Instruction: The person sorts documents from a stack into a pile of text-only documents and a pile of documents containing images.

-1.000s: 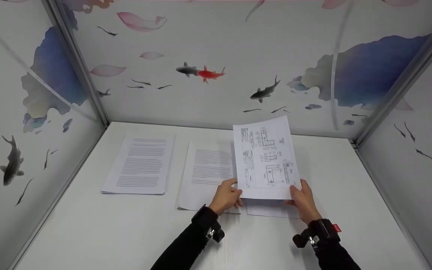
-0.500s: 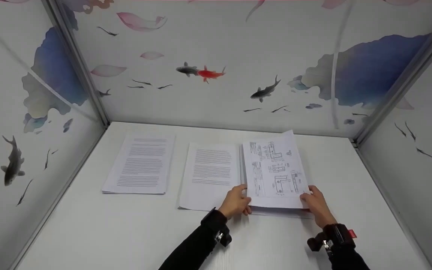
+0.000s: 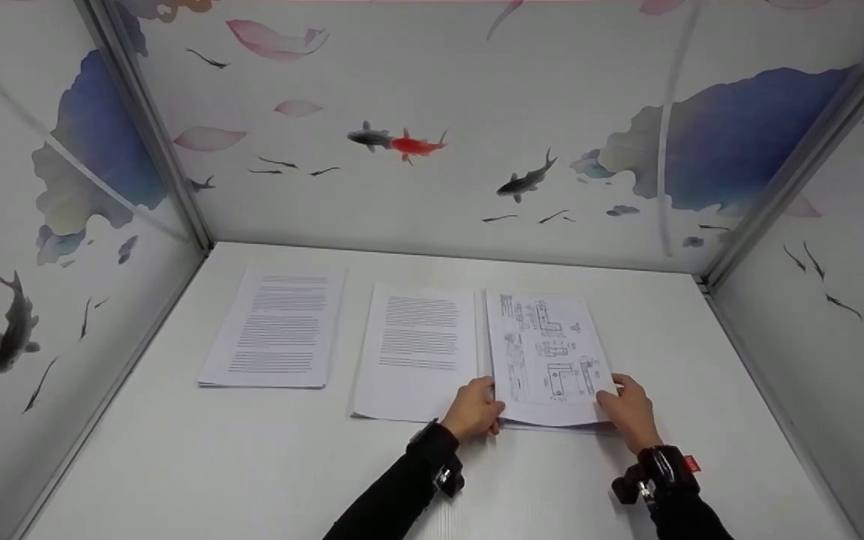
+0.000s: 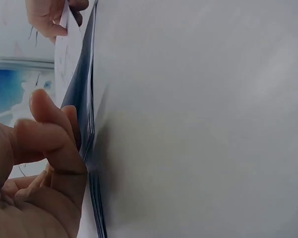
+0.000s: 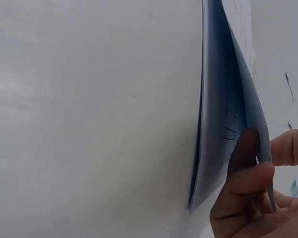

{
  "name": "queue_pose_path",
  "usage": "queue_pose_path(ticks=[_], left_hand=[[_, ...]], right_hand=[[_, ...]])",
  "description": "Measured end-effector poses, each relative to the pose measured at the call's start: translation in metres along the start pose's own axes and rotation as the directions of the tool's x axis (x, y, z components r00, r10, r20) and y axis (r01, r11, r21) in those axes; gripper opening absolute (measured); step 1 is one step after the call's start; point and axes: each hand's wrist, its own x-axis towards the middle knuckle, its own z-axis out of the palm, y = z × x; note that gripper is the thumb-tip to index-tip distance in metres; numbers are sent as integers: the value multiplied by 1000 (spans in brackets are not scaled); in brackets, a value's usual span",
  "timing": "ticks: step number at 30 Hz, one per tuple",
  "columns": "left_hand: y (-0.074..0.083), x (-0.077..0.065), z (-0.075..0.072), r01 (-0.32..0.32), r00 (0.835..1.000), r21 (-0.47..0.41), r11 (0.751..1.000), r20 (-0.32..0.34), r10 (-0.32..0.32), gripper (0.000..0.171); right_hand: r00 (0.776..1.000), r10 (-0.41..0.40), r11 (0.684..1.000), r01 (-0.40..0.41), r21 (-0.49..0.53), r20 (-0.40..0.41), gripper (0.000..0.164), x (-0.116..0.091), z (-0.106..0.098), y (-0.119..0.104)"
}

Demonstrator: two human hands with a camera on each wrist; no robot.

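Note:
A sheet of paper (image 3: 552, 330) printed with technical drawings lies low over more paper at the right of the table, its front edge lifted. My left hand (image 3: 475, 410) holds it at the front left corner with curled fingers (image 4: 64, 148). At the front right corner my right hand (image 3: 631, 412) pinches it, thumb on top and fingers (image 5: 248, 181) underneath. In the right wrist view a dark gap separates this sheet from the paper (image 5: 216, 119) below, which also shows print. Just left of my left hand lies a stack of text pages (image 3: 421, 330).
Another stack of text pages (image 3: 274, 330) lies farther left on the white table (image 3: 252, 465). Panels painted with fish and petals (image 3: 402, 202) enclose the table at the back and both sides, joined by metal corner posts (image 3: 151, 127).
Both hands have brought the drawing sheet down and a little to the right, from tilted up above the table to nearly flat over the paper beneath.

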Motion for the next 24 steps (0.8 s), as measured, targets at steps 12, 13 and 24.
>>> queue_pose_path(ticks=[12, 13, 24], left_hand=[[8, 0, 1, 57, 998, 114, 992, -31, -54, 57], [8, 0, 1, 61, 998, 120, 991, -28, -58, 55], [8, 2, -1, 73, 997, 193, 978, -14, -72, 37]], right_hand=[[995, -39, 987, 23, -160, -97, 53, -7, 1, 1], [994, -49, 985, 31, -172, -102, 52, -7, 1, 1], [997, -39, 978, 23, -209, -73, 52, -4, -1, 4]])
